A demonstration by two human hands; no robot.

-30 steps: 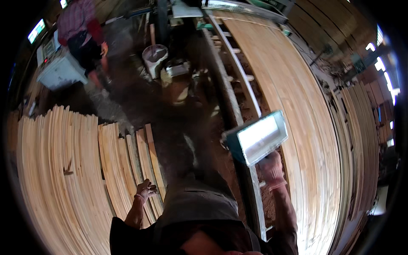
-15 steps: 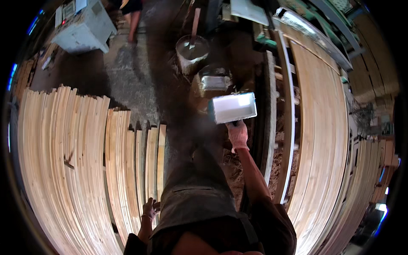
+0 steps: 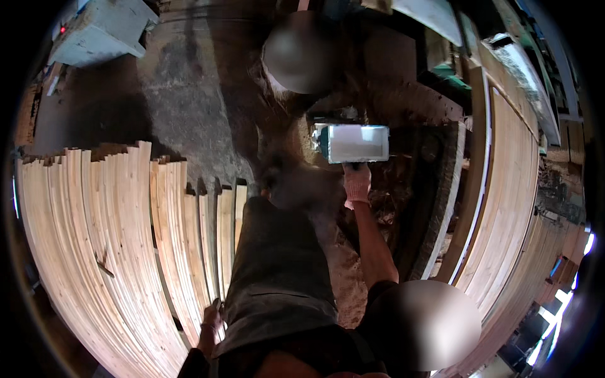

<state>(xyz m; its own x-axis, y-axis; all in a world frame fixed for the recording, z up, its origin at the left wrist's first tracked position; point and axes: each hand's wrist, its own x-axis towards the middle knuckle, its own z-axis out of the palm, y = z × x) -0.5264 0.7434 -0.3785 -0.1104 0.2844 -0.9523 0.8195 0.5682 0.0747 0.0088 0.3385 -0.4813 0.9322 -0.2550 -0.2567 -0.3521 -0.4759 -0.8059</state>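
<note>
Ahead of me, my right hand [image 3: 357, 184], in a pale knitted glove, is closed on the near side of a rectangular white box [image 3: 359, 143] with a teal end. The dark grip under its fingers is mostly hidden. The box is over or beside a pale, stained container [image 3: 313, 135], which it largely covers; whether they touch I cannot tell. My left hand [image 3: 212, 318] hangs low by my side, next to the stacked wood strips [image 3: 88, 239]. Its fingers are too small and dark to read.
A round bucket [image 3: 277, 85] stands farther ahead, partly under a blurred patch. Long boards [image 3: 504, 208] lie on a rack at my right, behind a rough beam [image 3: 446, 201]. A pale cabinet [image 3: 101, 38] stands far left on the concrete floor [image 3: 186, 107].
The view has shifted forward. My right hand has brought the white box to the pale container, and the box is now more level. The person far ahead has left the view.
</note>
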